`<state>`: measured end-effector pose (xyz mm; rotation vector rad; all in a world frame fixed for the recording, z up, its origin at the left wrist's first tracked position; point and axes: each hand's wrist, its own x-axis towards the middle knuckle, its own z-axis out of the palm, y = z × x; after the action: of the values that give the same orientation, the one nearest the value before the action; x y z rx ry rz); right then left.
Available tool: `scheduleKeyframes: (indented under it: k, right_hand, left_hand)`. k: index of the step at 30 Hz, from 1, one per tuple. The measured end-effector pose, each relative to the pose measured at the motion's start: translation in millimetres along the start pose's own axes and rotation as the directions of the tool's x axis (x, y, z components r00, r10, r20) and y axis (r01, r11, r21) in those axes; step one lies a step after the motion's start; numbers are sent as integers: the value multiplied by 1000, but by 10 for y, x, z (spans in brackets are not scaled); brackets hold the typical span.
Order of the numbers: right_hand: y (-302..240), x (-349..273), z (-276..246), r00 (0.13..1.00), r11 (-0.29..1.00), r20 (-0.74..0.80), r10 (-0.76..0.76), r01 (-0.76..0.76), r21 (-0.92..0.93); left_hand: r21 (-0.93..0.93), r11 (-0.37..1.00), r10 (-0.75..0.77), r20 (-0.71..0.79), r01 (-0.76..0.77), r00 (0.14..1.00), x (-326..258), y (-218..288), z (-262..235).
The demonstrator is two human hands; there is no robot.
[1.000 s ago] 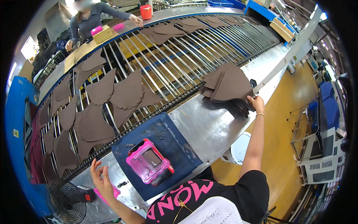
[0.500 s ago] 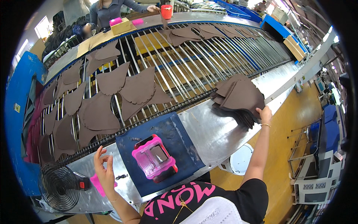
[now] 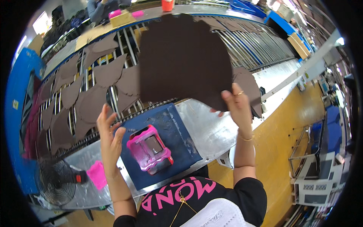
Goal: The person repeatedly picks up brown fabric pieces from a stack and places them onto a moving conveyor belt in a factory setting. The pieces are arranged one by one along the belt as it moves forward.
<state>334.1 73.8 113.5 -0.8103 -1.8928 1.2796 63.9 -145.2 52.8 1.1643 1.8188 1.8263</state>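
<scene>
My right hand [image 3: 238,108] grips the lower right corner of a large dark brown cut piece [image 3: 185,60], a flat sheet with curved edges, raised above the roller frame. My left hand [image 3: 109,136] is raised with its fingers apart and nothing in it, left of the blue mat [image 3: 177,136]. A pink plastic frame-like object [image 3: 140,153] with a dark window lies on that mat. Behind my right hand, a stack of brown pieces [image 3: 245,81], partly hidden by the raised sheet, rests on the metal table [image 3: 206,121].
Many brown pieces [image 3: 90,106] lie on the metal rods [image 3: 264,45] beyond the table. A black fan [image 3: 56,183] and a pink sheet [image 3: 97,174] are at the left. A person [image 3: 104,9], an orange-red cup [image 3: 167,5] and a pale beam [image 3: 302,70] stand around.
My right hand has lifted a brown piece off the stack and moved it left and nearer to me. My left hand has risen slightly, still open. The view has shifted a little.
</scene>
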Motion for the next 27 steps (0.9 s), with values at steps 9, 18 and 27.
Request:
scheduleKeyframes:
  k: [9, 18, 27]
  right_hand:
    - [314, -21, 1193, 835, 962, 479, -271, 255, 99]
    - [268, -142, 1613, 616, 774, 557, -557, 628, 80]
    - [795, -181, 934, 707, 747, 505, -495, 643, -167]
  left_hand:
    - [161, 981, -69, -256, 113, 964, -412, 414, -990]
    - [293, 924, -102, -436, 248, 894, -1016, 663, -1366]
    - [405, 839, -352, -107, 364, 930, -829, 343, -798]
